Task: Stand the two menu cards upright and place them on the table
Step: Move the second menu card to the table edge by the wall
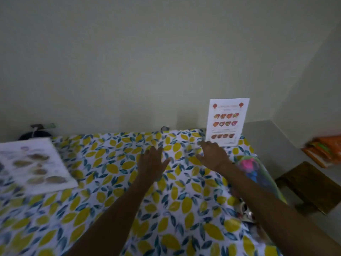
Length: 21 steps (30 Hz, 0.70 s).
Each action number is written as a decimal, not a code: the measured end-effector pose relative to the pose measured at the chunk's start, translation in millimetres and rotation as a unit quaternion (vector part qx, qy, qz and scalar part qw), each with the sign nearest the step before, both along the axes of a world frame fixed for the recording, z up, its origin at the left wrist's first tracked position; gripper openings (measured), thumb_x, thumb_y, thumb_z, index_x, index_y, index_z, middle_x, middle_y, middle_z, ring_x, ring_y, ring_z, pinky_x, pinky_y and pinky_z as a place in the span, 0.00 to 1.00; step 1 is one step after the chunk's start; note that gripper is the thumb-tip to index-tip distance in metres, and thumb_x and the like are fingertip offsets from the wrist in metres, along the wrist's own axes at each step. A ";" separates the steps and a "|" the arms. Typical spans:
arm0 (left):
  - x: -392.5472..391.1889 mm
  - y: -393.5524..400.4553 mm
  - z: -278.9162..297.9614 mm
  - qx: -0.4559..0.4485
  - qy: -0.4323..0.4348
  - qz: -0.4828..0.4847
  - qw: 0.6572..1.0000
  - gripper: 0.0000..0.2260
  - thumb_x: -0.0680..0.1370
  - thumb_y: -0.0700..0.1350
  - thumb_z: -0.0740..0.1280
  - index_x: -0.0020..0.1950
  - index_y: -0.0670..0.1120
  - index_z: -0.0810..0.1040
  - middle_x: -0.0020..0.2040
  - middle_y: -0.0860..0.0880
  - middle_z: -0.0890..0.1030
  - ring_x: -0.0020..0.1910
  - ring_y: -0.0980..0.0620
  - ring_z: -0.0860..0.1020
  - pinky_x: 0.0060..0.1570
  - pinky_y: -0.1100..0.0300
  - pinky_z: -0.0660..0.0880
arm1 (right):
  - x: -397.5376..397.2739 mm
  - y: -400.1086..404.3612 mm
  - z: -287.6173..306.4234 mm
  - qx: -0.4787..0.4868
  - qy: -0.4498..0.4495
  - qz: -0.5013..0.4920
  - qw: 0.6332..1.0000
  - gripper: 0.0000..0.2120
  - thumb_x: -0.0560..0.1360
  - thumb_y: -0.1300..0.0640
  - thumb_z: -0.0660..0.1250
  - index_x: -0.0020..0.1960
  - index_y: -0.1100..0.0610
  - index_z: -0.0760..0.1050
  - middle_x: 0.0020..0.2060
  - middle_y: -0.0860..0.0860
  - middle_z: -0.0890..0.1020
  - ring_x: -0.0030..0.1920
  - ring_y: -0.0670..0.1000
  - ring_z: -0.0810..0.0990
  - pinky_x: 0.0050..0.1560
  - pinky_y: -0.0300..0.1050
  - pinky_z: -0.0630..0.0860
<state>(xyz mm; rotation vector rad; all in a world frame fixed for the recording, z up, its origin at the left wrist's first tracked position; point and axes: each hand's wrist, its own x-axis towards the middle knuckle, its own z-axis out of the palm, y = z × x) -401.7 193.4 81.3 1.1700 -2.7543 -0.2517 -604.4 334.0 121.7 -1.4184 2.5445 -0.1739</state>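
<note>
Two menu cards are in view. One menu card [226,121] stands upright at the far right of the desk [118,182], close to the pale wall [147,61]; it is a white sheet with a reddish lantern in each top corner, a blurred heading between them, two rows of four round dishes in orange and red, and a third row of four darker dishes below some thin lines. The second menu card [34,164] lies flat at the far left of the desk, white with several brown oval food pictures, blurred. The desk is covered by a cloth printed with yellow and blue-green leaves. Both hands reach forward over the cloth, empty. The left hand [152,164] has its fingers spread, palm down, near the middle of the desk. The right hand [214,156] is also loose and unclenched, its fingertips just beside the bottom left corner of the standing card; whether they touch it cannot be told. A colourful plastic-wrapped bundle [252,169] sits at the desk's right edge. To the right are a wooden stool [311,185] and a stack of orange books [324,150].
</note>
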 end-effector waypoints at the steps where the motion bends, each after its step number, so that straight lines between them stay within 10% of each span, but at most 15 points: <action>1: 27.9 -1.8 1.2 0.004 0.005 0.008 1.000 0.28 0.77 0.66 0.55 0.70 0.50 0.70 0.65 0.43 0.75 0.62 0.41 0.75 0.60 0.46 0.71 | 25.7 -5.8 -1.6 0.005 -0.003 0.012 1.000 0.27 0.78 0.44 0.61 0.72 0.57 0.65 0.64 0.59 0.76 0.63 0.63 0.73 0.60 0.57 0.75; 21: 421.4 -59.5 -14.9 0.040 -0.023 0.269 0.962 0.28 0.77 0.67 0.56 0.70 0.50 0.68 0.66 0.45 0.74 0.63 0.42 0.75 0.59 0.45 0.74 | 367.2 -169.1 -40.5 0.064 -0.014 0.244 0.967 0.31 0.79 0.42 0.58 0.77 0.56 0.58 0.73 0.58 0.68 0.70 0.62 0.68 0.66 0.57 0.70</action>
